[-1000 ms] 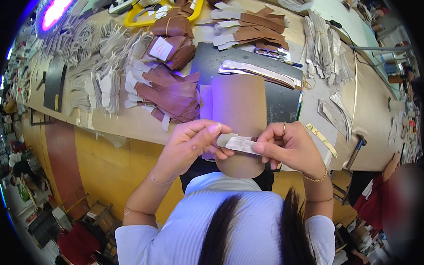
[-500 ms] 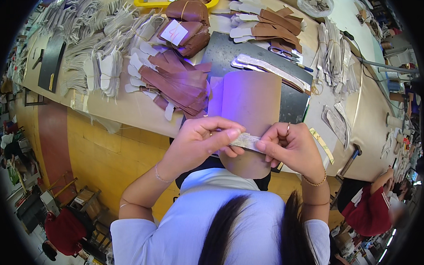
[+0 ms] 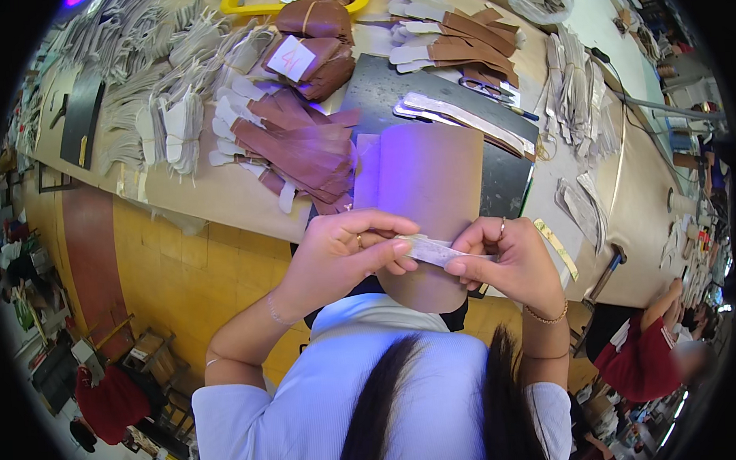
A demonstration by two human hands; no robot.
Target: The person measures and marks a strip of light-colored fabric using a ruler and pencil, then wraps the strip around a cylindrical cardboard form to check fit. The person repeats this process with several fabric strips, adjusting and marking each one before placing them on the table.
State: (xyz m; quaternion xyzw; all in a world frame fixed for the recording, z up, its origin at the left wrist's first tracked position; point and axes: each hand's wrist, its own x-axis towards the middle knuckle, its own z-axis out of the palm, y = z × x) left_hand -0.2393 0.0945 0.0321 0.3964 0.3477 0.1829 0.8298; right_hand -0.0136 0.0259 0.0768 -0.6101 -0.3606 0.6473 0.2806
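Observation:
A pale greyish-white strip [image 3: 428, 250] is stretched between my two hands. My left hand [image 3: 354, 245] pinches its left end between thumb and fingers. The right end lies in the grip of my right hand [image 3: 505, 258], thumb on top and fingers curled beneath. Under the strip, a brown sheet [image 3: 432, 175] curves over the table's edge toward my lap. Fanned out beyond my left hand are brown strips with white tips [image 3: 296, 143]. A narrow yellowish strip [image 3: 556, 249] lies right of my right hand.
A dark board [image 3: 379, 84] carries long pale strips [image 3: 461, 120] and scissors [image 3: 485, 86]. Brown bundles [image 3: 317, 53], a yellow tray [image 3: 234, 6] and heaps of white strips [image 3: 170, 127] stand farther back. A hammer [image 3: 606, 274] rests at the right edge. A co-worker in red [image 3: 642, 358] sits at right.
My left hand has drawn slightly left and the right hand's grip has shifted a little, so the strip between them looks more stretched and flatter. The whole view has shifted slightly.

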